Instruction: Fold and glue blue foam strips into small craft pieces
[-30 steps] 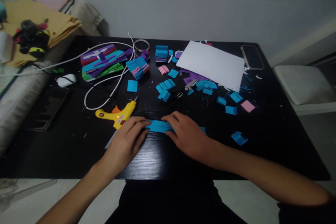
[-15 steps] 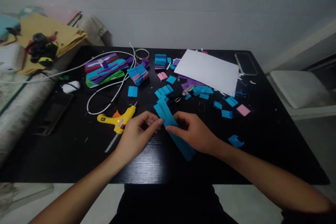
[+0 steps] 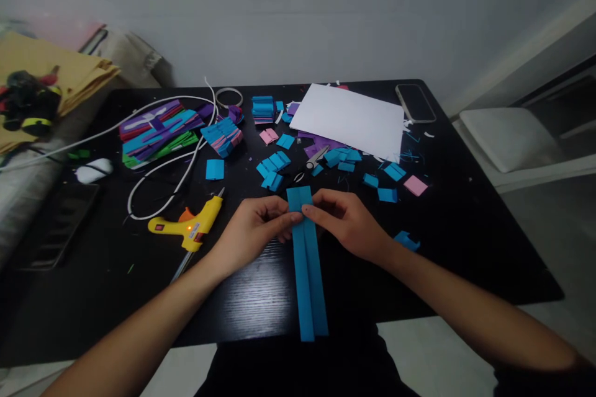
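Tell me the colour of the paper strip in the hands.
The paper strip is blue, seen best in the head view.

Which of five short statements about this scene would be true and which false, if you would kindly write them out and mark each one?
1. The left hand and right hand both hold the blue paper strip. True.
2. The yellow glue gun lies to the right of the strip. False: the yellow glue gun lies to its left.
3. Neither hand touches the scissors. True.
4. The white sheet is crumpled into a ball. False: the white sheet is spread out.
5. A pink square lies farther right than the scissors. True.
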`<state>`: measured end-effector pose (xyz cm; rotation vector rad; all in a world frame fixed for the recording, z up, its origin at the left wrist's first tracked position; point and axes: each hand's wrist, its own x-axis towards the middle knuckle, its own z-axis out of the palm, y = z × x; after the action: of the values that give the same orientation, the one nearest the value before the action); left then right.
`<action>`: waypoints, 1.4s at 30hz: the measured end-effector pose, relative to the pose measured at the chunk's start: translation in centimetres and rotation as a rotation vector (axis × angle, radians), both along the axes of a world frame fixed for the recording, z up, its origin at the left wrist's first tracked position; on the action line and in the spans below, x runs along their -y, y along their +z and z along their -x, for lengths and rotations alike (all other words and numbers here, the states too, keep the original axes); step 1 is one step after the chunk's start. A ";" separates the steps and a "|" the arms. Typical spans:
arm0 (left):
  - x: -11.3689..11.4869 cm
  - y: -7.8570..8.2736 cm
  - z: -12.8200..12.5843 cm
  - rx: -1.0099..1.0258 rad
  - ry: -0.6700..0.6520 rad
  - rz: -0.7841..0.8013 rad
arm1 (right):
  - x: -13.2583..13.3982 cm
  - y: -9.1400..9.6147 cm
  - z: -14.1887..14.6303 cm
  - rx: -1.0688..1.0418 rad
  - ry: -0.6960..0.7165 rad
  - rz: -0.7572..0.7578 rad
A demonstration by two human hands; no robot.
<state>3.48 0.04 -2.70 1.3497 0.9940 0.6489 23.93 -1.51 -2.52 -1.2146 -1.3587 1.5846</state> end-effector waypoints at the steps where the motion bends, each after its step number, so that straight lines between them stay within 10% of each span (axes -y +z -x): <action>1: 0.1 -0.2 0.0 0.006 -0.003 0.011 | 0.0 -0.2 0.0 -0.002 -0.012 -0.009; 42: 1.6 -0.8 -1.0 -0.129 -0.010 -0.002 | -0.4 -1.7 -0.1 0.044 -0.112 0.077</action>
<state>4.47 -1.54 -3.49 1.4112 1.0891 0.5607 24.00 -1.15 -4.21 -1.3551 -1.2447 1.5521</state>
